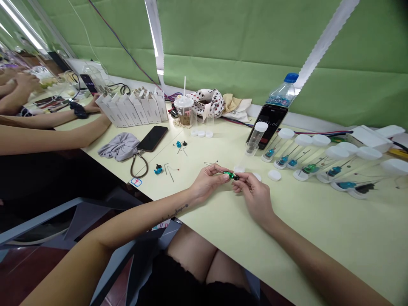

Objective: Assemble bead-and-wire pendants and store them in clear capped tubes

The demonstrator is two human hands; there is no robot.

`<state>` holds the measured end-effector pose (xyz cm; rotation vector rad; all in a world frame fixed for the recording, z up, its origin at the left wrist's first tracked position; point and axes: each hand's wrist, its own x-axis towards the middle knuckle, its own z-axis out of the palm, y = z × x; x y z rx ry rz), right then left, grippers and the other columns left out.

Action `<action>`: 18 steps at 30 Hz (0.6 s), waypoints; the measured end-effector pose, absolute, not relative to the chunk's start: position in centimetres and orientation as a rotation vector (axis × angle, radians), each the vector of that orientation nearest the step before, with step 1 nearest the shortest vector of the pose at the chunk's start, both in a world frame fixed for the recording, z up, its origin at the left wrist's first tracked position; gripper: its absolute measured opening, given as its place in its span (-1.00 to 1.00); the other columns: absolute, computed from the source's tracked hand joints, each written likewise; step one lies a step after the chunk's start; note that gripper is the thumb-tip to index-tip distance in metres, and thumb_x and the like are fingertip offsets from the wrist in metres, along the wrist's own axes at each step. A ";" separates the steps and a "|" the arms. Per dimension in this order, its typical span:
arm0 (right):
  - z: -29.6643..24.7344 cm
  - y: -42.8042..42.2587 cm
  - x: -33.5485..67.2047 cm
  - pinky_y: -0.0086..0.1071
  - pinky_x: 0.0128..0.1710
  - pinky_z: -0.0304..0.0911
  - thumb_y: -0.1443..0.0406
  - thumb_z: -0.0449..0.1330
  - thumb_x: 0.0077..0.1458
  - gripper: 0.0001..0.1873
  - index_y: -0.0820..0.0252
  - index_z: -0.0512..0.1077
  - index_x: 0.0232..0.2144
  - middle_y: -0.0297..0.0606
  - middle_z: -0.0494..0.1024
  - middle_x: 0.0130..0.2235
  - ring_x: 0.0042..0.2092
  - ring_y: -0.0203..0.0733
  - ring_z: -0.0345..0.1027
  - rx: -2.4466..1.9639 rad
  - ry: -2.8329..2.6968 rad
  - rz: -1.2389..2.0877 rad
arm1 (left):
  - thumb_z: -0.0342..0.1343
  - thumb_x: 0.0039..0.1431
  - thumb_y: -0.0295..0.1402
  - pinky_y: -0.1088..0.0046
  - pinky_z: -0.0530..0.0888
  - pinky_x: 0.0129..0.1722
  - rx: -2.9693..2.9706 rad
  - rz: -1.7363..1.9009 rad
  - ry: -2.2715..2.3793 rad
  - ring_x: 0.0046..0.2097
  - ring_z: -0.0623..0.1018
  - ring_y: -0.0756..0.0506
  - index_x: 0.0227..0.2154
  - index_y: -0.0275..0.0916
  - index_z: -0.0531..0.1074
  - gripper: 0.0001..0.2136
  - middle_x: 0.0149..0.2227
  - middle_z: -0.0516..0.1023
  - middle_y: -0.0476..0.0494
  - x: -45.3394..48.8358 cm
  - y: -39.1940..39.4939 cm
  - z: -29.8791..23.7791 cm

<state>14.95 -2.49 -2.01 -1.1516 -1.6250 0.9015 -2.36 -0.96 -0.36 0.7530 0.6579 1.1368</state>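
Over the pale tabletop, my left hand (205,183) pinches a small shiny green part (227,174) with a thin metal wire sticking out to the left. My right hand (257,196) closes its fingertips on a small black piece (236,177) at the green part's right end. The two pieces touch; whether they are joined I cannot tell. To the left lie a small blue part (158,171) and thin bent metal rods (170,171). Farther back is another blue part (178,144) beside a black piece (184,143). White caps (274,175) lie beyond my right hand.
Several white-capped clear tubes (331,163) holding blue, green and dark parts stand at right. Behind are a propped phone (270,121), a bottle (283,91) and a drink cup (184,111). At left are a phone (153,138), grey cloth (118,146), white boxes (134,109) and a co-worker's arm (57,136).
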 end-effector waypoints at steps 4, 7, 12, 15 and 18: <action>-1.9 -2.6 15.0 -0.31 -0.32 0.44 0.23 0.09 0.22 -0.81 0.14 0.41 -0.16 -0.34 0.52 -0.40 -0.39 -0.26 0.44 -1.149 -1.630 0.903 | 0.41 -0.19 -0.40 0.31 0.39 -0.06 0.749 1.137 0.674 -0.25 0.56 -0.03 -0.42 -0.33 0.48 -0.73 -0.30 0.61 -0.14 -2.4 -1.0 -0.2; -1.9 -2.6 15.0 -0.31 -0.33 0.44 0.23 0.08 0.22 -0.80 0.15 0.42 -0.16 -0.33 0.52 -0.41 -0.40 -0.26 0.43 -1.154 -1.639 0.898 | 0.42 -0.20 -0.39 0.30 0.39 -0.05 0.751 1.139 0.673 -0.26 0.55 -0.03 -0.42 -0.33 0.48 -0.73 -0.30 0.61 -0.14 -2.4 -1.1 -0.1; -2.0 -2.5 15.1 -0.30 -0.32 0.43 0.21 0.07 0.24 -0.77 0.16 0.43 -0.15 -0.32 0.52 -0.42 -0.40 -0.26 0.43 -1.160 -1.650 0.897 | 0.42 -0.20 -0.38 0.29 0.39 -0.05 0.753 1.138 0.667 -0.24 0.56 -0.04 -0.42 -0.33 0.48 -0.73 -0.29 0.61 -0.14 -2.4 -1.1 -0.2; -1.9 -2.5 15.0 -0.30 -0.33 0.43 0.19 0.05 0.25 -0.75 0.17 0.43 -0.15 -0.32 0.51 -0.42 -0.42 -0.26 0.42 -1.151 -1.661 0.898 | 0.41 -0.19 -0.37 0.29 0.39 -0.06 0.765 1.138 0.657 -0.24 0.56 -0.05 -0.41 -0.32 0.48 -0.73 -0.29 0.61 -0.15 -2.4 -1.0 -0.3; -1.8 -2.4 15.0 -0.30 -0.34 0.43 0.16 0.04 0.26 -0.73 0.17 0.44 -0.15 -0.31 0.51 -0.42 -0.42 -0.26 0.41 -1.147 -1.667 0.908 | 0.41 -0.19 -0.37 0.28 0.39 -0.05 0.767 1.139 0.651 -0.23 0.56 -0.05 -0.40 -0.32 0.48 -0.72 -0.28 0.61 -0.16 -2.4 -1.0 -0.4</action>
